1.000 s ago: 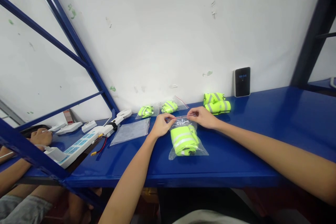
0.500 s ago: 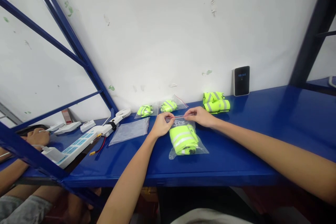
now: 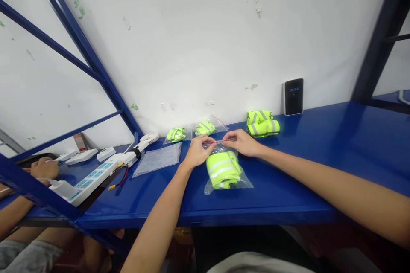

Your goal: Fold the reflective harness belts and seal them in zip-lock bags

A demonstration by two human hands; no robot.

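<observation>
A clear zip-lock bag (image 3: 245,181) lies on the blue table in front of me, with a folded fluorescent yellow reflective vest (image 3: 223,169) inside. My left hand (image 3: 200,151) pinches the red-lined zip edge of the bag near its left end. Farther right along the same edge, my right hand (image 3: 242,142) grips it between thumb and fingers. A short stretch of the seal shows between the two hands. To the left of my left hand lies a flat clear bag (image 3: 157,160).
Two bagged yellow vests (image 3: 176,134) sit by the wall. Rolled yellow vests (image 3: 263,128) lie back right, beside an upright device with a clock screen (image 3: 294,97). A power strip (image 3: 92,179), small fan (image 3: 149,138) and blue post (image 3: 105,79) stand left, where another person's hand (image 3: 45,168) rests.
My hands have drawn slightly closer together along the zip edge, the right one shifting a little left. The whole view has moved slightly; the bag and vest stay in place.
</observation>
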